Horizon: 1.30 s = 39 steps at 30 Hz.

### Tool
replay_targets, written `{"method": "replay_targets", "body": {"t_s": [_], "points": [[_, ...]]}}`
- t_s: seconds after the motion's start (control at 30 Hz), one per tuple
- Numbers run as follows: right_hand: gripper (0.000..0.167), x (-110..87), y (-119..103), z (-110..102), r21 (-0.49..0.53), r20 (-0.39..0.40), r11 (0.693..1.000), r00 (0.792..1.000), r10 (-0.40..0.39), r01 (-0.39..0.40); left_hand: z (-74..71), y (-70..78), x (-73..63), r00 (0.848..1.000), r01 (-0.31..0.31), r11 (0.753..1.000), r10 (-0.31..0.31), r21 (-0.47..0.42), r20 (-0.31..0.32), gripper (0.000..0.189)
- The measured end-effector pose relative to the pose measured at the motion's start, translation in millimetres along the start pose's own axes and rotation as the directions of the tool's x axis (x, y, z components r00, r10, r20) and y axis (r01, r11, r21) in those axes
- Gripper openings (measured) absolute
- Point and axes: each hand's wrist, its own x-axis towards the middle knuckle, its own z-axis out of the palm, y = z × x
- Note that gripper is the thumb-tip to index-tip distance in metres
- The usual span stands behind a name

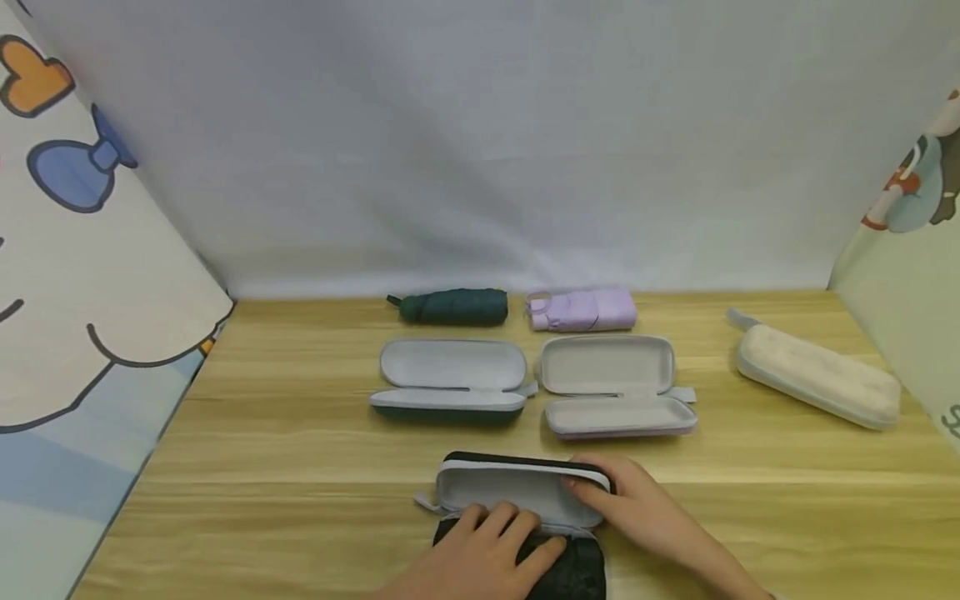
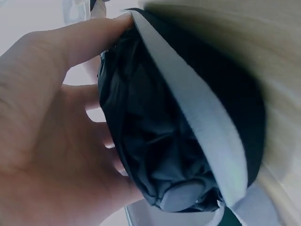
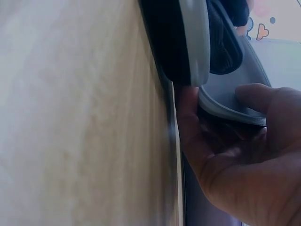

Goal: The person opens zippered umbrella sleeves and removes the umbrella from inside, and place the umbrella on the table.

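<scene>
A black zip case point(image 1: 525, 493) with a pale grey lining lies at the front of the table, its lid raised. A black folded umbrella point(image 1: 577, 571) fills the case's near half; its rounded grey end shows in the left wrist view. My left hand point(image 1: 476, 554) lies across this umbrella, fingers bent over its far edge and thumb on the other side. With my right hand point(image 1: 637, 508) I pinch the right end of the lid, thumb on the lining and fingers behind; the right wrist view shows this grip point(image 3: 235, 179) too.
Behind stand two unzipped cases, one dark green point(image 1: 450, 410) and one lilac point(image 1: 622, 432). Farther back lie a green folded umbrella point(image 1: 457, 307) and a lilac folded umbrella point(image 1: 588, 310). A closed cream case point(image 1: 821, 375) lies at the right. Cloth walls border the wooden table point(image 1: 285, 467).
</scene>
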Motion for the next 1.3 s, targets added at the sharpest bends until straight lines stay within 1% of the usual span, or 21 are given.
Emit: {"method": "replay_targets", "body": {"t_s": [0.07,0.13,0.27,0.33,0.37,0.47,0.53,0.7,0.8,0.9,0.93,1.03,1.17,1.27,1.3], "points": [[0.023,0.8,2,-1,-0.007,0.003,1.000,1.000,-0.029,0.029,2.2,1.7,1.2,1.000,0.011,1.000,-0.011,0.017,0.005,0.059],[0.022,1.3,3,0,-0.019,0.000,0.998,0.998,-0.056,0.056,6.8,2.9,1.4,1.000,0.018,1.000,-0.018,0.011,0.004,0.059],[0.020,0.7,2,2,-0.057,-0.019,0.995,0.996,-0.085,0.084,7.2,4.9,3.5,1.000,0.006,1.000,-0.006,0.030,-0.004,0.057],[0.019,0.0,0,3,-0.042,-0.025,0.996,0.997,-0.074,0.073,5.6,5.1,5.0,1.000,-0.007,0.999,0.008,0.045,-0.010,0.054],[0.019,-0.1,0,4,-0.031,-0.019,0.997,0.997,-0.075,0.075,2.1,5.2,6.0,1.000,-0.012,0.998,0.013,0.056,-0.007,0.053],[0.020,-0.3,0,6,0.000,0.007,0.997,0.997,-0.081,0.081,-0.5,3.5,7.4,1.000,-0.025,0.999,0.026,0.041,-0.007,0.047],[0.021,-0.6,0,7,0.015,0.019,0.996,0.996,-0.086,0.085,-1.7,2.5,7.9,0.999,-0.036,0.999,0.037,0.028,-0.019,0.044],[0.021,-1.6,1,7,0.030,0.016,0.995,0.996,-0.091,0.091,-5.3,-2.7,9.2,0.997,-0.057,0.996,0.054,-0.065,-0.048,0.044],[0.021,-1.4,1,7,0.029,0.017,0.995,0.995,-0.100,0.100,-9.1,-8.6,10.7,0.995,-0.089,0.990,0.084,-0.108,-0.051,0.046],[0.019,-0.6,2,8,0.009,0.017,0.992,0.992,-0.127,0.127,-12.4,-15.3,12.2,0.992,-0.122,0.979,0.123,-0.162,-0.007,0.048],[0.019,-0.4,3,8,0.004,0.016,0.990,0.990,-0.140,0.140,-13.5,-17.2,12.8,0.991,-0.129,0.975,0.134,-0.182,0.011,0.049],[0.017,-0.5,5,9,-0.016,0.014,0.984,0.984,-0.176,0.176,-16.9,-20.3,12.7,0.987,-0.141,0.957,0.156,-0.252,0.039,0.051],[0.016,-1.0,7,10,-0.029,0.015,0.981,0.982,-0.190,0.191,-27.0,-21.7,9.9,0.988,-0.138,0.938,0.154,-0.318,0.026,0.052],[0.016,-0.5,7,10,-0.037,0.017,0.981,0.981,-0.191,0.192,-39.7,-24.7,5.3,0.992,-0.115,0.932,0.125,-0.344,0.006,0.054],[0.016,-0.2,6,11,-0.038,0.019,0.981,0.982,-0.188,0.189,-43.9,-26.1,3.6,0.994,-0.108,0.932,0.111,-0.347,-0.012,0.054]]}}
